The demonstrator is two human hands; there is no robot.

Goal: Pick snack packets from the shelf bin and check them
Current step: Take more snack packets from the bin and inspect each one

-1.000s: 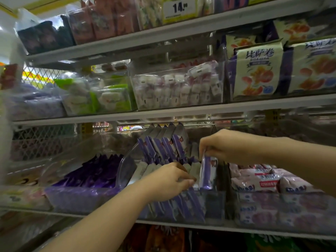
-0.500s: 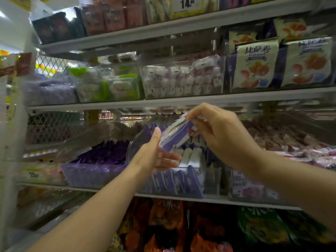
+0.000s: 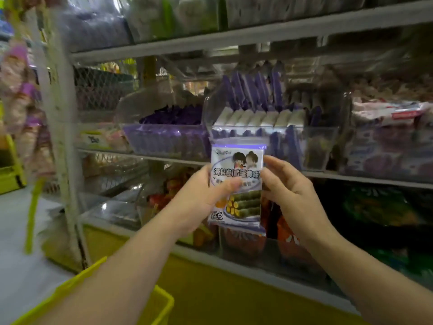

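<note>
Snack packet [image 3: 236,165] is out of the clear bin [image 3: 316,146] and held upright, print facing the viewer, in front of and below the shelf edge [image 3: 351,178], on the near side. Left hand [image 3: 199,202] grips its left side: thumb pressed across the front, the other fingers hidden behind. Right hand [image 3: 288,191] takes the right edge in what looks like a light pinch, thumb at the front margin, fingers loosely curved along the edge, not spread. Judgement: the pick is done for this packet and its check is under way; the back is not shown. Many more packets stand in the bin, so most of the task appears to remain. A yellow basket [image 3: 152,308] sits low at near left.
</note>
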